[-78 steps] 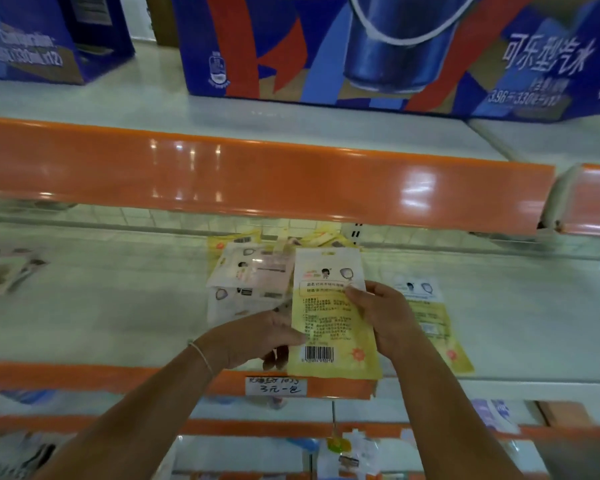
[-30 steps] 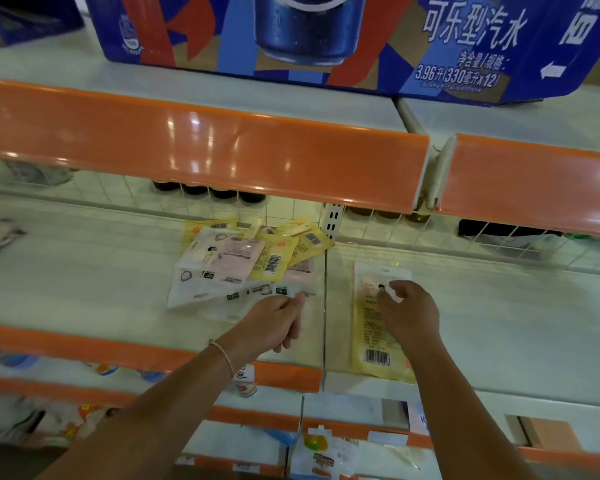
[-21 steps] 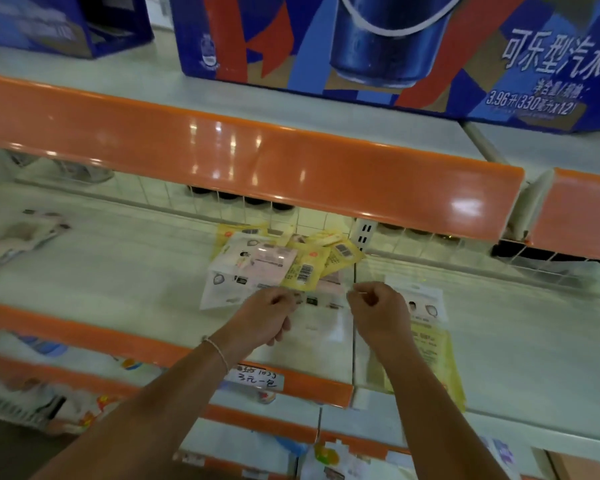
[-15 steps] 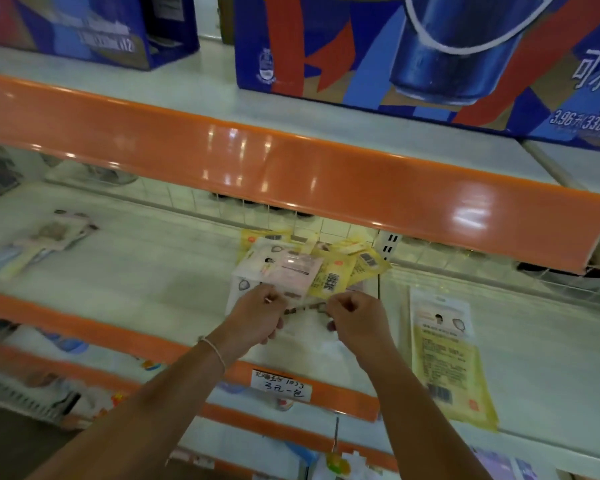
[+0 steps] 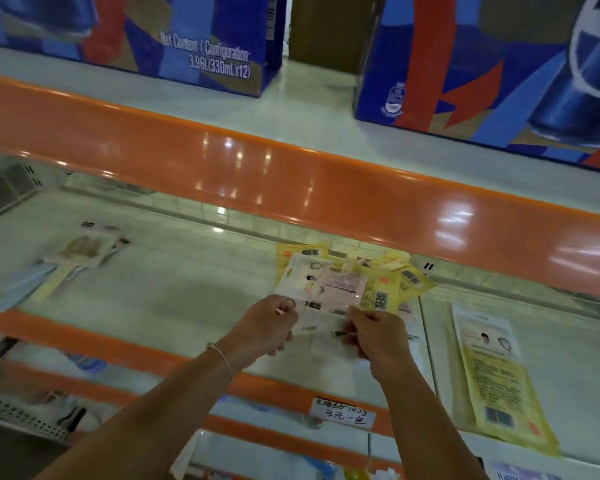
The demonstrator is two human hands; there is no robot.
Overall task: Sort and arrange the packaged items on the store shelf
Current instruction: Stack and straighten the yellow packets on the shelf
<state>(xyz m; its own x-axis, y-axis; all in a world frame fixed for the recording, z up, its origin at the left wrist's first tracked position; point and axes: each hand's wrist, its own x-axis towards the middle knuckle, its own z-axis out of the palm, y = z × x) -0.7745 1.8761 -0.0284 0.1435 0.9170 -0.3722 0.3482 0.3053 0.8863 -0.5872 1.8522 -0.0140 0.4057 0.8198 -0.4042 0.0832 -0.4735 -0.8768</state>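
While the head view is looking down on the middle shelf (image 5: 153,289), I am pinching a clear, whitish packet (image 5: 323,327) between both hands: my left hand (image 5: 269,329) is gripping its left edge with curled fingers, my right hand (image 5: 378,336) its right edge. Both are equally near; the packet is lying directly between them, at the near edge of the loose heap of packets (image 5: 347,289). The heap is fanning out just behind my knuckles, yellow and pale pink, barcodes showing. Well to my right, a sorted yellow packet (image 5: 499,386) is lying flat, long axis running front to back. I am judging the held packet should travel rightward, my right hand leading.
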